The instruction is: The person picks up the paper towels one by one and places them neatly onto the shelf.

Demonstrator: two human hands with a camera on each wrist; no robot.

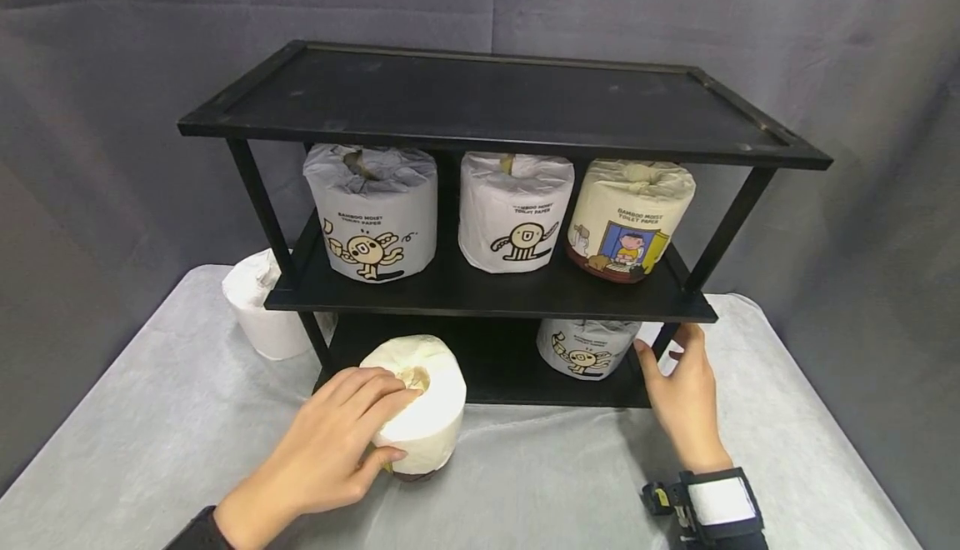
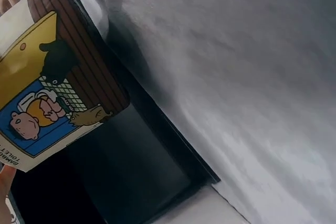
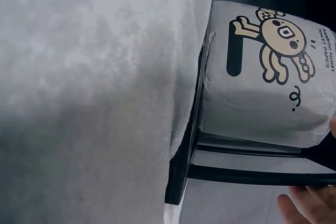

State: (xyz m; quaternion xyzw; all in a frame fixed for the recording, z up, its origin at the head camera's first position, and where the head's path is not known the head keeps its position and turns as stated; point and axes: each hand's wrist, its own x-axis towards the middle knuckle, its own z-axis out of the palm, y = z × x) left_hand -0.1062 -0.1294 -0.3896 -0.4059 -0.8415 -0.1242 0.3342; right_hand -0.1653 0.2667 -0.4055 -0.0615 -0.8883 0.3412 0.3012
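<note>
My left hand (image 1: pixel 330 442) grips a cream-wrapped toilet paper roll (image 1: pixel 431 433), fingers over its top and thumb at its lower side. The roll is tilted in front of the lower shelf; in the left wrist view its cartoon print (image 2: pixel 39 108) shows. My right hand (image 1: pixel 686 400) holds the right front post (image 1: pixel 663 340) of a black shelf rack (image 1: pixel 495 308), thumb and fingers on either side of it. Close to that thumb stands a white toilet paper roll (image 1: pixel 588 348) on the lower shelf, its printed side seen in the right wrist view.
On the middle shelf stand two white rolls (image 1: pixel 378 212) (image 1: pixel 517 212) and a cream roll (image 1: pixel 630 221). A plain white roll (image 1: pixel 266 304) stands on the cloth-covered table (image 1: pixel 540 475) left of the rack. Grey fabric (image 1: pixel 600 8) hangs behind.
</note>
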